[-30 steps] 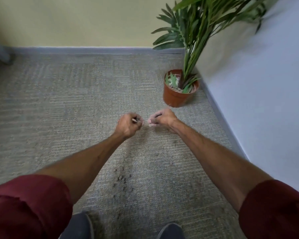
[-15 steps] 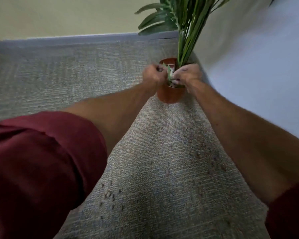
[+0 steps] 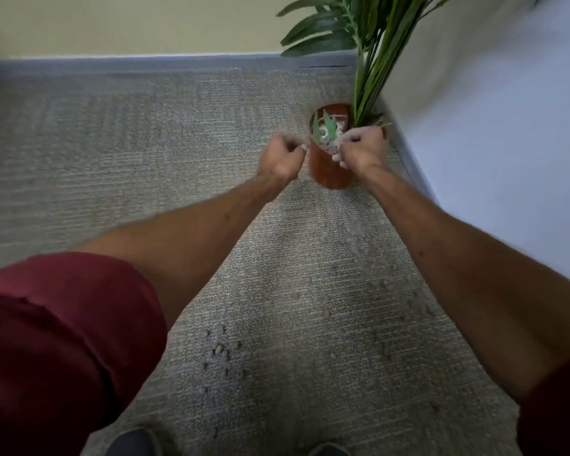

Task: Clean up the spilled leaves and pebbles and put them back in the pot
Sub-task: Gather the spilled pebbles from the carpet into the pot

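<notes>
The terracotta pot (image 3: 328,172) stands in the corner with a tall green plant (image 3: 369,44) growing from it. Loose green leaves (image 3: 324,128) and brown pebbles (image 3: 329,145) lie inside it. My left hand (image 3: 282,156) is curled into a fist just left of the pot's rim, and I see nothing in it. My right hand (image 3: 364,149) hovers over the pot's right rim, its curled fingers pinching small pebbles. More spilled pebbles lie on the carpet, in a cluster (image 3: 221,352) near my feet and scattered (image 3: 359,248) below the pot.
Grey carpet (image 3: 145,159) covers the floor. A yellow wall with a grey baseboard (image 3: 145,62) runs along the back, and a white wall (image 3: 507,126) closes the right side. The toes of my shoes (image 3: 132,442) show at the bottom edge.
Both hands rose from the carpet with pinched pebbles and reached the pot. Since then the left hand has drawn a little left of the rim, while the right stays over the pot.
</notes>
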